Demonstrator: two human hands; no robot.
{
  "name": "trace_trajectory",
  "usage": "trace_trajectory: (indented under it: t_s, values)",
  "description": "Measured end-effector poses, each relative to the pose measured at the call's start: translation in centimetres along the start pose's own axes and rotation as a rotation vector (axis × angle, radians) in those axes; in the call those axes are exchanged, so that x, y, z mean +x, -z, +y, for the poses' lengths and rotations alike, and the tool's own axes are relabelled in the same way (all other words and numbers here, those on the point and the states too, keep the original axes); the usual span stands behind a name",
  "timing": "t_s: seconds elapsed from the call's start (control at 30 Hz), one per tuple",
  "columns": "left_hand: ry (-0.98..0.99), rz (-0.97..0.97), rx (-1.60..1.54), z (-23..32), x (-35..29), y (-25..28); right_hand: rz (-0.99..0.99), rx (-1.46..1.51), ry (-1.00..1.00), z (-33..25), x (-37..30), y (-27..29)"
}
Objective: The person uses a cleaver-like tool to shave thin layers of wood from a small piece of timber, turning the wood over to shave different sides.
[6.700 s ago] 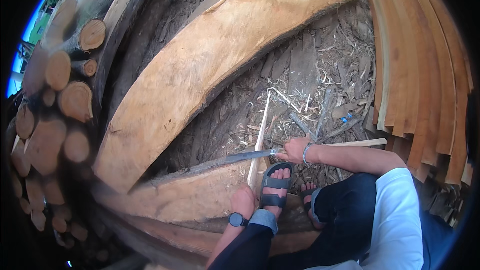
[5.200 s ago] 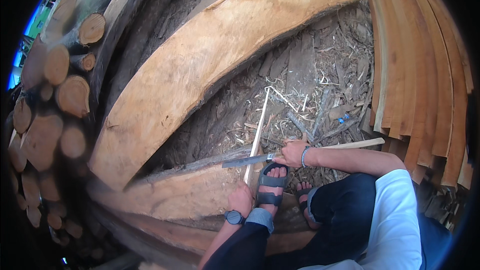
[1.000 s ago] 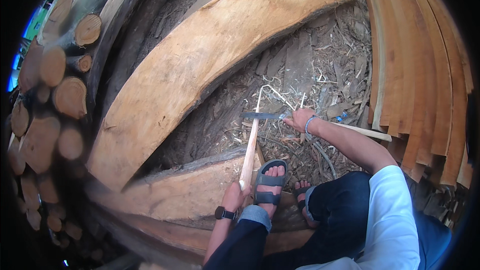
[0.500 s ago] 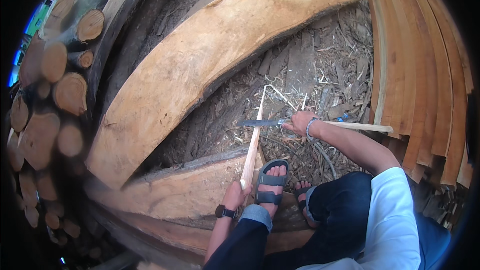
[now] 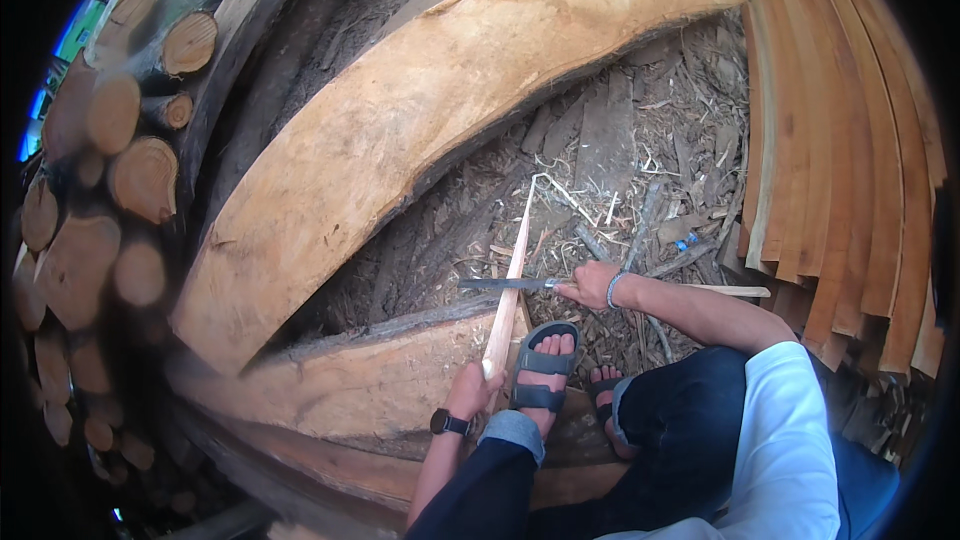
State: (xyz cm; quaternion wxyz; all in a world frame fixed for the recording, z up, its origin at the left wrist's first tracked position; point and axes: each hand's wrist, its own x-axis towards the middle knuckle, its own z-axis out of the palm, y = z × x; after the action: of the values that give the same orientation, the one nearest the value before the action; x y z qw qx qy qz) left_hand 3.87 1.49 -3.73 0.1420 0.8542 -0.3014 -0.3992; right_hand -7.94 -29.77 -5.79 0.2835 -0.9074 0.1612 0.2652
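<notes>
My left hand is wrapped round the near end of a pale wooden stick, which slants away from me and narrows toward its far end. A thin curled strip hangs from that tip. My right hand grips a long-bladed knife; its blade lies across the stick near the middle of its length. The knife's long pale handle runs out to the right behind my forearm. Beside my left hand, a sandalled foot rests on a thick timber.
A large curved slab spans the far side. Cut logs are stacked at the left, long planks at the right. Bark, shavings and a scrap of blue litter cover the ground between.
My right hand has drawn the knife toward me along the stick and slightly left. My left hand and the stick have hardly moved.
</notes>
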Motion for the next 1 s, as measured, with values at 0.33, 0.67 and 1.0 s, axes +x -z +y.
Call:
trace_trajectory:
  t_s: [0.33,0.67,1.0]
  values:
    - [-0.002,0.096,0.185,1.4,-1.0,-0.4,-0.02,0.047,-0.003,-0.8,-0.9,-0.1]
    - [-0.046,0.273,0.579,3.2,-2.1,-1.8,0.055,0.009,0.003,-0.7,-1.4,1.0]
    - [-0.002,0.322,0.514,2.9,-2.0,-1.9,0.021,-0.07,0.141,-4.0,-1.9,-1.0]
